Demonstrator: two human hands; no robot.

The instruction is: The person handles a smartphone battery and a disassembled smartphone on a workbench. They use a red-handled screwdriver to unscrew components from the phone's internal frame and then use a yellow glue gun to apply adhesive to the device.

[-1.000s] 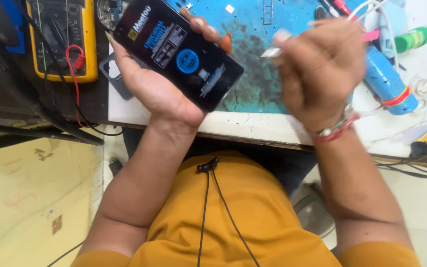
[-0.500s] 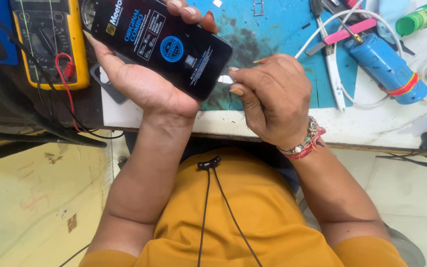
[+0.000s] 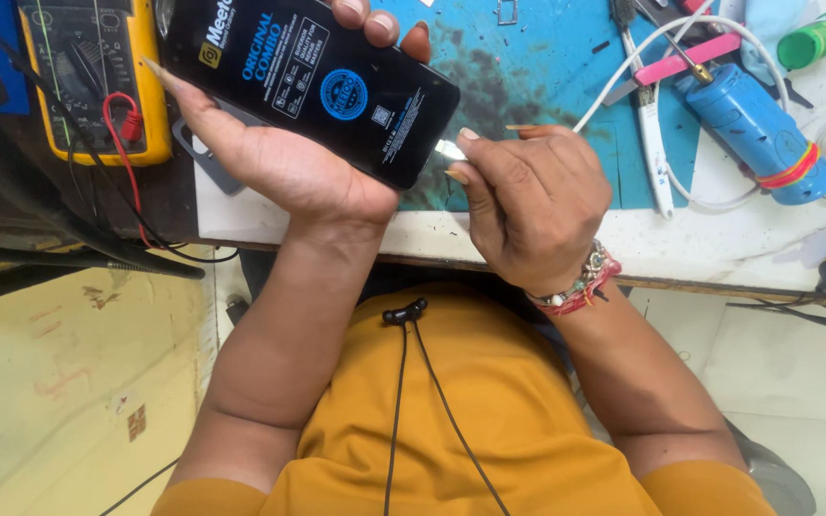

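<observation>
Vs. a sec earlier, right hand had dropped from above the blue mat down to the phone's lower corner. Tabletop lay under both hands. Left hand gripped the black phone, blue round sticker & white print on its face. Right hand was closed, pinching a small white tab touching that corner. Yellow meter sat at left.

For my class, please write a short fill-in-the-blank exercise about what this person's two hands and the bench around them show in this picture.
1. The left hand holds a black phone with a ____ round sticker on it.
2. The right hand pinches a small white tab at the phone's ____ .
3. The multimeter beside the left hand has a ____ casing.
4. The cylindrical tool on the bench is ____ .

Missing words: blue; corner; yellow; blue
</observation>
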